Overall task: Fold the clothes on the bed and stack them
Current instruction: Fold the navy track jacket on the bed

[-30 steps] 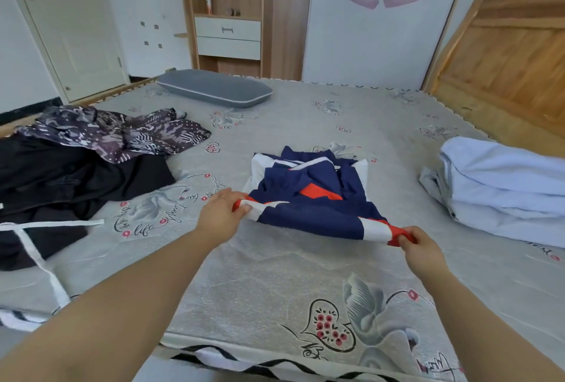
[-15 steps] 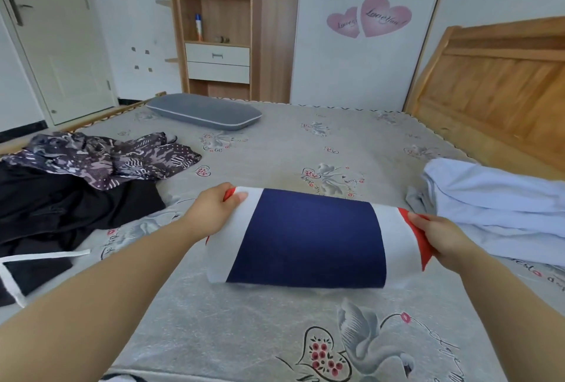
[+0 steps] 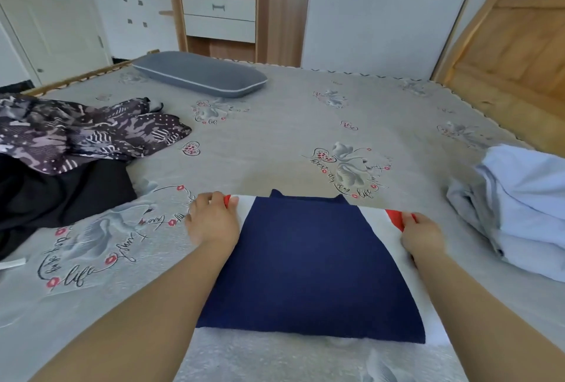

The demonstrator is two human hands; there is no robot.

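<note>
A navy garment with white and red side bands (image 3: 312, 262) lies spread flat on the grey patterned bed (image 3: 290, 125) in front of me. My left hand (image 3: 211, 222) grips its far left corner at the red edge. My right hand (image 3: 420, 233) pinches the far right corner by the red band. Both forearms reach along the garment's sides and cover its white bands. To the left lie a purple patterned garment (image 3: 79, 131) and a black garment (image 3: 55, 195), unfolded. A pale blue garment (image 3: 519, 210) is heaped at the right.
A grey pillow (image 3: 198, 74) lies at the far side of the bed. The wooden headboard (image 3: 513, 45) rises at the right. A wooden shelf unit with white drawers (image 3: 220, 15) stands against the far wall, and a white door (image 3: 52, 15) at the left.
The garment went from a bunched heap to being held up stretched between both hands, and now lies laid out flat on the bed. Both hands moved forward with its far corners.
</note>
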